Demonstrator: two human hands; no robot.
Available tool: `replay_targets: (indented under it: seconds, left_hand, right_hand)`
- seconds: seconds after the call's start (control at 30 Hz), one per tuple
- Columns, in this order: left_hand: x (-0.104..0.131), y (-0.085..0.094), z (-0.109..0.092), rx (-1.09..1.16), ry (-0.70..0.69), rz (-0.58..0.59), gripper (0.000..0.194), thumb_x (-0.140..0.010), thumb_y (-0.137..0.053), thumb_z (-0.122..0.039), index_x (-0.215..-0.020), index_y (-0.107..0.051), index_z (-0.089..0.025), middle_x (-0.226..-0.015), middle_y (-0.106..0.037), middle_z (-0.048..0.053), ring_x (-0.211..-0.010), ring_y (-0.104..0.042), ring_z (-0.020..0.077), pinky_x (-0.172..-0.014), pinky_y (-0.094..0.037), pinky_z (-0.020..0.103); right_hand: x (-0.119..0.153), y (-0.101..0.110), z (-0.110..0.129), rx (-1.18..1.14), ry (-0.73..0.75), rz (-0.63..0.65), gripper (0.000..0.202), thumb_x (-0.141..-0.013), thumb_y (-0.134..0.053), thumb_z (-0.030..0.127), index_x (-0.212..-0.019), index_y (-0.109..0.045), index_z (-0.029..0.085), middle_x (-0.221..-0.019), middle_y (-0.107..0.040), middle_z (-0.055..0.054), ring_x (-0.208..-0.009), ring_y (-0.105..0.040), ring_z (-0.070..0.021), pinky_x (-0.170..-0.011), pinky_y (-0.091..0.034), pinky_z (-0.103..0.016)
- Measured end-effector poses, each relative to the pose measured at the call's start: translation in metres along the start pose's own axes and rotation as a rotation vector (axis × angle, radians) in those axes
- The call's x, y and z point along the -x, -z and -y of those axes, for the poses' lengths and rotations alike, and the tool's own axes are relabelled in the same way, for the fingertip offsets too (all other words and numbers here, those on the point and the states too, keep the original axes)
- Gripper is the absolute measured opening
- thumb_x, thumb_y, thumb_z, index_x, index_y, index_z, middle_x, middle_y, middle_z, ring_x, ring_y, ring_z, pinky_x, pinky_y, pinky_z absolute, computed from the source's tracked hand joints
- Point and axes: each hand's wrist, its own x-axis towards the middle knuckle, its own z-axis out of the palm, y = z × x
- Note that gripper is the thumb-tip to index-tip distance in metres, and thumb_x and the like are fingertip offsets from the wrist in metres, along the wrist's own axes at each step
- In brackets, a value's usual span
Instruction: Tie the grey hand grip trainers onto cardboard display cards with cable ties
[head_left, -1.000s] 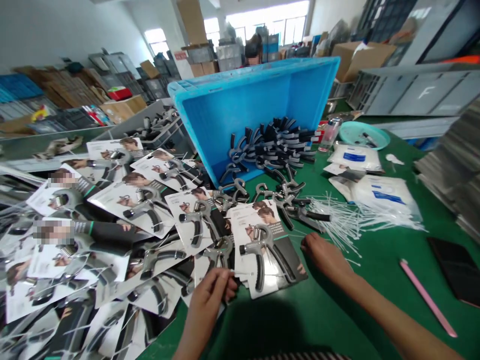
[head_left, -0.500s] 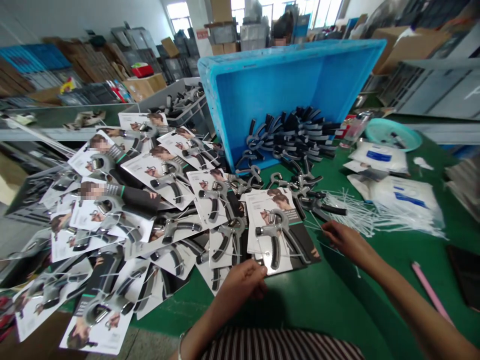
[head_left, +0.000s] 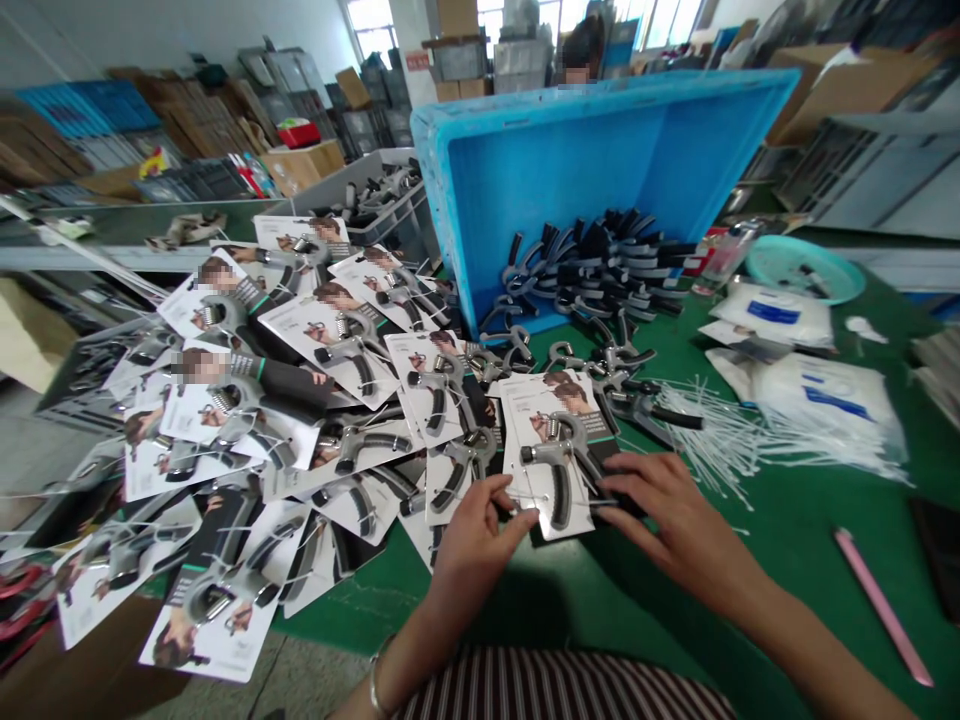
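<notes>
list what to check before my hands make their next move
- Left hand at the front card's left edge: ok
- Right hand by its right edge: ok
- Hand exerciser lying on that card: ok
- Tie on it pulled tight: cannot tell
- Loose white ties near the right hand: ok
- Blue crate standing on its base: not ok, tipped on its side
</notes>
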Motion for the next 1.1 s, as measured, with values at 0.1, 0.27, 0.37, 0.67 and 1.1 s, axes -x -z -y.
replay_targets:
  seconds: [0.1,0.27,0.37,0.67,1.1]
  left_hand:
    - [0.000,-0.012,-0.016,-0.289,-0.168,-0.034,0.062,-0.072,-0.076,-0.047,-0.122,-0.055,-0.017,-0.100,-0.063,0.009,-0.086,-0.062,0.0241,-0.079,-0.051,0.037]
    - [-0.006,-0.027,-0.025,-0.399,-0.267,-0.038,0.056,-0.079,-0.070,-0.037,-0.126,-0.049,-0.015,-0.098,-0.063,0.010,-0.088,-0.063,0.0259,-0.082,-0.052,0.039]
    - [-0.007,-0.024,-0.019,-0.352,-0.260,-0.013,0.041,-0.083,-0.063,-0.026,-0.121,-0.052,-0.014,-0.093,-0.062,0.009,-0.085,-0.064,0.0234,-0.080,-0.053,0.038]
    - [-0.011,-0.002,-0.013,0.085,-0.258,0.058,0.015,-0.091,-0.059,-0.019,-0.103,-0.068,-0.020,-0.096,-0.069,0.005,-0.090,-0.064,0.0159,-0.084,-0.051,0.028]
    - [-0.026,-0.011,-0.027,0.109,-0.213,0.165,0.012,-0.091,-0.058,-0.022,-0.093,-0.070,-0.019,-0.092,-0.069,0.005,-0.090,-0.063,0.0178,-0.085,-0.048,0.029]
  right_hand:
    - [-0.007,-0.006,0.017,0.123,0.027,0.032,0.014,-0.091,-0.059,0.028,-0.095,-0.066,0.016,-0.122,-0.057,-0.014,-0.108,-0.050,-0.0307,-0.094,-0.042,-0.048]
    - [-0.018,-0.006,0.024,0.152,0.057,0.053,0.011,-0.092,-0.058,0.022,-0.086,-0.066,0.018,-0.099,-0.064,-0.010,-0.091,-0.050,-0.0270,-0.082,-0.040,-0.044]
    - [-0.021,-0.007,0.027,0.074,0.064,0.065,0.013,-0.094,-0.056,0.026,-0.088,-0.066,0.019,-0.088,-0.064,-0.007,-0.086,-0.049,-0.0255,-0.079,-0.038,-0.042]
    - [-0.029,-0.019,0.026,-0.244,0.011,-0.039,0.009,-0.094,-0.058,0.021,-0.099,-0.065,0.020,-0.090,-0.069,-0.005,-0.087,-0.054,-0.0225,-0.080,-0.041,-0.036]
    - [-0.025,-0.020,0.025,-0.213,-0.013,-0.029,0.011,-0.096,-0.054,0.026,-0.094,-0.064,0.020,-0.089,-0.068,-0.006,-0.087,-0.054,-0.0232,-0.081,-0.040,-0.040]
